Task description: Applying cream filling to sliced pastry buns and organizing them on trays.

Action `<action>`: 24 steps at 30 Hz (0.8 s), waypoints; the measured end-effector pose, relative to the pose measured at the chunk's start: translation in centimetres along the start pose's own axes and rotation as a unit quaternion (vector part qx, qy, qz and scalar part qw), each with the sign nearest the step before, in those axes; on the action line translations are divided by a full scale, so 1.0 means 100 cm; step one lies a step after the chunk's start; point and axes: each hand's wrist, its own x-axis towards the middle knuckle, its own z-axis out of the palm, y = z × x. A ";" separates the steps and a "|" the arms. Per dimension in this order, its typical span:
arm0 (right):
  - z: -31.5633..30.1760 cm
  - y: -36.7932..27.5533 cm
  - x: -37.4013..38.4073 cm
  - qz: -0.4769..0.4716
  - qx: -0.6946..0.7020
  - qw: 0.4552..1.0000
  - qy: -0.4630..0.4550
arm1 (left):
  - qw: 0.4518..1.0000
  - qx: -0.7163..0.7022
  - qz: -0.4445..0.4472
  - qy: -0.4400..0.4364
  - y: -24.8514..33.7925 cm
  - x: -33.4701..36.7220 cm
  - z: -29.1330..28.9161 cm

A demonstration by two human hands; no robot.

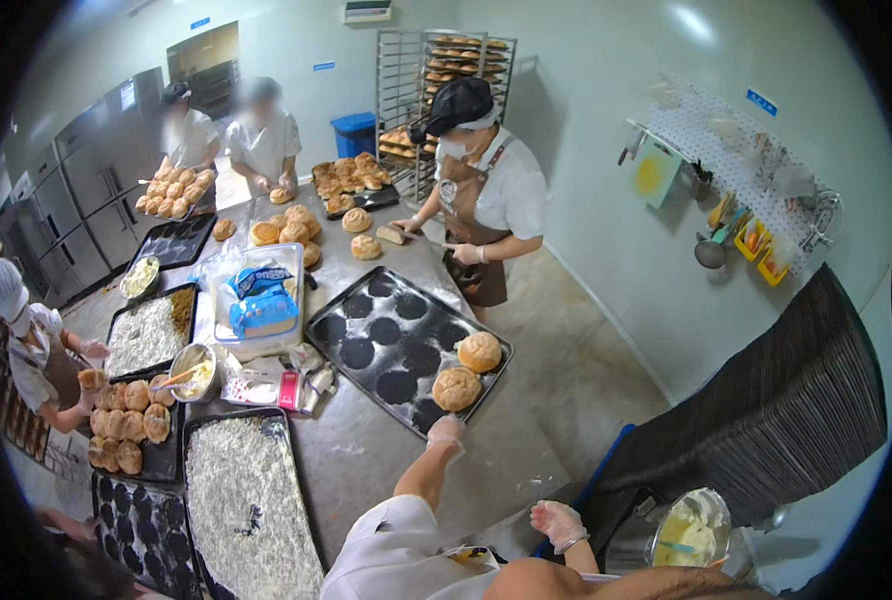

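Observation:
My left hand [446, 434], in a clear glove, is at the near rim of a black baking tray [378, 345], its fingers closed on the edge. Just beyond it, two round golden buns [457, 389] rest at the tray's right end; the rest of the tray shows dark round marks in white powder. My right hand [559, 524], also gloved, hovers low at the table's near edge with nothing in it, fingers loosely curled and apart. To its right stands a metal bowl [692, 530] of pale cream with a light green spatula [677, 547] in it.
Across the table, a co-worker [486, 190] in a brown apron handles a cut bun. Trays of white powder [249, 510] and cut buns [131, 425] line the left, where another co-worker [41, 350] holds a bun. A tall stack of dark trays [756, 410] leans at the right.

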 end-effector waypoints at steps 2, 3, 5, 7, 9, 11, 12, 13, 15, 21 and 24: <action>-0.004 -0.001 -0.009 0.007 -0.013 1.000 0.012 | 0.998 -0.021 0.046 -0.028 0.007 0.000 -0.008; -0.008 -0.001 -0.013 0.003 0.000 1.000 0.013 | 0.996 -0.031 0.081 -0.006 0.008 -0.006 -0.006; -0.017 0.006 -0.012 -0.001 0.016 1.000 0.014 | 0.990 -0.072 0.109 0.051 0.014 -0.033 -0.002; -0.024 0.011 -0.005 0.013 0.022 1.000 -0.007 | 0.975 -0.171 0.086 0.112 0.010 -0.081 -0.003; -0.021 0.016 0.002 0.029 0.021 0.999 -0.034 | 0.962 -0.237 0.014 0.134 -0.018 -0.119 0.013; -0.005 0.014 0.009 0.033 -0.002 0.998 -0.053 | 0.936 -0.304 -0.075 0.158 -0.050 -0.158 0.032; 0.007 0.014 0.016 0.043 -0.027 0.997 -0.059 | 0.925 -0.321 -0.108 0.170 -0.070 -0.178 0.045; 0.019 0.014 0.027 0.054 -0.052 0.995 -0.064 | 0.913 -0.337 -0.142 0.180 -0.089 -0.197 0.056; 0.048 0.020 0.060 0.068 -0.102 0.986 -0.109 | 0.906 -0.336 -0.183 0.179 -0.125 -0.230 0.074; 0.157 0.038 0.113 0.071 -0.245 0.959 -0.120 | 0.784 -0.545 -0.252 0.156 -0.187 -0.288 0.078; 0.156 0.042 0.148 0.124 -0.206 0.943 -0.228 | 0.760 -0.569 -0.263 0.170 -0.174 -0.304 0.057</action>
